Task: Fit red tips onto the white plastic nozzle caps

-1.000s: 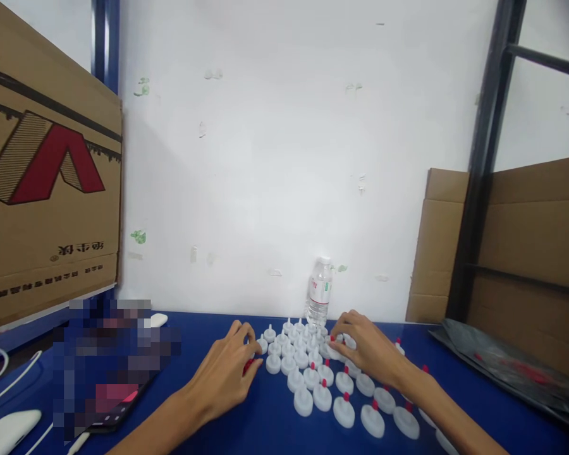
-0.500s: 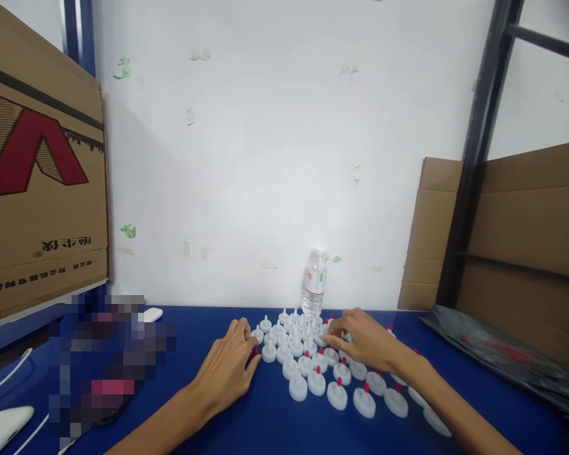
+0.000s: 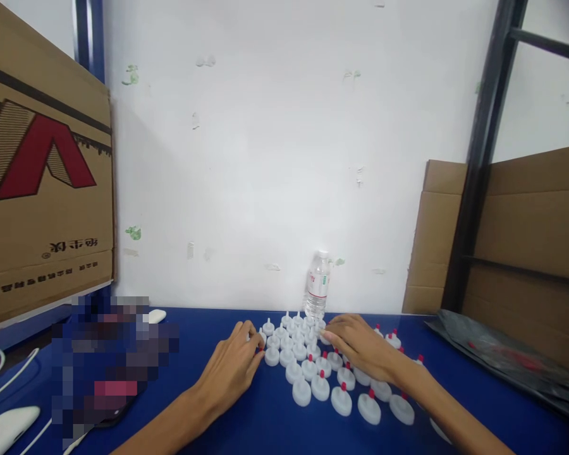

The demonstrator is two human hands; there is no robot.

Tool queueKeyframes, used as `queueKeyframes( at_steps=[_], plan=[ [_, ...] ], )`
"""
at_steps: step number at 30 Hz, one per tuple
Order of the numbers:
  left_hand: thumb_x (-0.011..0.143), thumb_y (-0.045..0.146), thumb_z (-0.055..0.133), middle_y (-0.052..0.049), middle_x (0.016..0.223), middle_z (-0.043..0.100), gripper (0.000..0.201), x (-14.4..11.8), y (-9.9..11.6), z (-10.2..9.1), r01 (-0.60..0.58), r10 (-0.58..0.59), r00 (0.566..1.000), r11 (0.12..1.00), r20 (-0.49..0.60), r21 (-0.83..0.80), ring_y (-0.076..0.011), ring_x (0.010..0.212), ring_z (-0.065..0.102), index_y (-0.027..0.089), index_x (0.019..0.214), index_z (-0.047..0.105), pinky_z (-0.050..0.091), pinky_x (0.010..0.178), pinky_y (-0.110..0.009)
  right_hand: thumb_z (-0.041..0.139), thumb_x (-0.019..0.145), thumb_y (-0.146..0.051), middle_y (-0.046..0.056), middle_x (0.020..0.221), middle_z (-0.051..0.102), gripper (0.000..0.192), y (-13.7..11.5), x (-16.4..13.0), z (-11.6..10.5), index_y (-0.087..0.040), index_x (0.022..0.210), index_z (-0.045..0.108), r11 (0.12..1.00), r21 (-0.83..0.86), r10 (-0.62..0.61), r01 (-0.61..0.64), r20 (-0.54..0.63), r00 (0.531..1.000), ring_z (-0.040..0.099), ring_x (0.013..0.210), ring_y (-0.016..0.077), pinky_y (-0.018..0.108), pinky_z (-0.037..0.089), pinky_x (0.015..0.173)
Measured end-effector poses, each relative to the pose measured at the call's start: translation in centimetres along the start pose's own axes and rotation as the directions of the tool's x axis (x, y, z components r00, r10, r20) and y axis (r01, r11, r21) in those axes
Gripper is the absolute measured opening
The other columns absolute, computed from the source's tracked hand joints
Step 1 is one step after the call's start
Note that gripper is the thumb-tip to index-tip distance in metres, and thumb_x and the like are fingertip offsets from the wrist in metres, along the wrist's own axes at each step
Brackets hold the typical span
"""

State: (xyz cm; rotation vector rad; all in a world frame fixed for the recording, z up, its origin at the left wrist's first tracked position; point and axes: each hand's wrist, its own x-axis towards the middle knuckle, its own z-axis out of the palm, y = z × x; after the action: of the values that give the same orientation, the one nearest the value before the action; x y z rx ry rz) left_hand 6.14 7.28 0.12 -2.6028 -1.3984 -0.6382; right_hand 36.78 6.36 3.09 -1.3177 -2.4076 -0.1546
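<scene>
Several white nozzle caps [image 3: 272, 356] stand in a cluster on the blue table, their narrow spouts pointing up. Toward the front and right, many carry small red tips [image 3: 344, 386]; those at the back left have bare spouts. My left hand [image 3: 231, 363] is at the cluster's left edge, thumb and fingers closed around a small red tip that partly shows. At the back right of the group, my right hand [image 3: 360, 344] has its thumb and fingers bent together at a white cap. What lies between those fingertips is hidden.
A clear water bottle [image 3: 318, 284] stands behind the caps against the white wall. On the left are a printed cardboard box [image 3: 47, 221], a blurred-out item and white cables [image 3: 9, 379]. A dark plastic bag [image 3: 512, 357] lies at right, near a metal post [image 3: 474, 177].
The view has shifted slightly. My right hand has come a little lower and flatter over the caps, its fingertips closer to the white spouts. My left hand keeps its pinch at the cluster's left edge.
</scene>
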Motion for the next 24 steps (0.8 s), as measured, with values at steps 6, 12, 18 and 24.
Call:
queueKeyframes(
  at_steps=[6,12,18,24],
  plan=[
    [0.102,0.026,0.047,-0.002,0.097,0.069,0.016,-0.4,0.8,-0.8,-0.071,0.039,0.981,0.983,-0.19,-0.169,-0.0187,0.082,0.069,0.025,0.107,0.063,0.052,0.074,-0.031,0.058,0.098,-0.045,0.003,0.107,0.07,0.023,-1.7,0.1,-0.6,-0.025,0.108,0.065,0.998,0.062,0.012,-0.007,-0.087,0.996,0.065,0.096,0.0235,0.035,0.049,0.081],
    [0.102,0.025,0.049,-0.004,0.101,0.073,0.022,-0.9,1.4,0.1,-0.253,0.186,0.914,0.956,-0.36,-0.148,-0.0208,0.088,0.071,0.024,0.12,0.061,0.054,0.071,-0.028,0.056,0.1,-0.025,0.002,0.119,0.067,0.021,-4.3,-0.1,0.6,-0.028,0.121,0.053,0.975,0.125,-0.165,0.184,-0.15,0.975,0.063,0.109,0.0204,0.034,0.05,0.093],
    [0.104,0.021,0.046,-0.002,0.1,0.072,0.024,-1.2,2.3,-0.4,-0.382,0.307,0.872,0.914,-0.381,-0.137,-0.0183,0.086,0.069,0.028,0.119,0.063,0.053,0.07,-0.026,0.066,0.095,-0.024,0.004,0.117,0.069,0.042,-5.7,-0.4,2.2,-0.029,0.13,0.044,0.958,0.122,-0.217,0.259,-0.278,0.936,0.066,0.107,0.0223,0.036,0.054,0.09],
    [0.105,0.02,0.044,-0.002,0.1,0.07,0.03,-1.4,2.7,-0.6,-0.387,0.305,0.873,0.908,-0.381,-0.16,-0.0171,0.084,0.068,0.031,0.126,0.062,0.053,0.067,-0.024,0.059,0.099,-0.025,0.007,0.12,0.069,0.035,-6.4,-0.6,2.3,-0.025,0.132,0.046,0.931,0.098,-0.303,0.35,-0.325,0.896,0.064,0.112,0.0219,0.036,0.055,0.093]
  ],
)
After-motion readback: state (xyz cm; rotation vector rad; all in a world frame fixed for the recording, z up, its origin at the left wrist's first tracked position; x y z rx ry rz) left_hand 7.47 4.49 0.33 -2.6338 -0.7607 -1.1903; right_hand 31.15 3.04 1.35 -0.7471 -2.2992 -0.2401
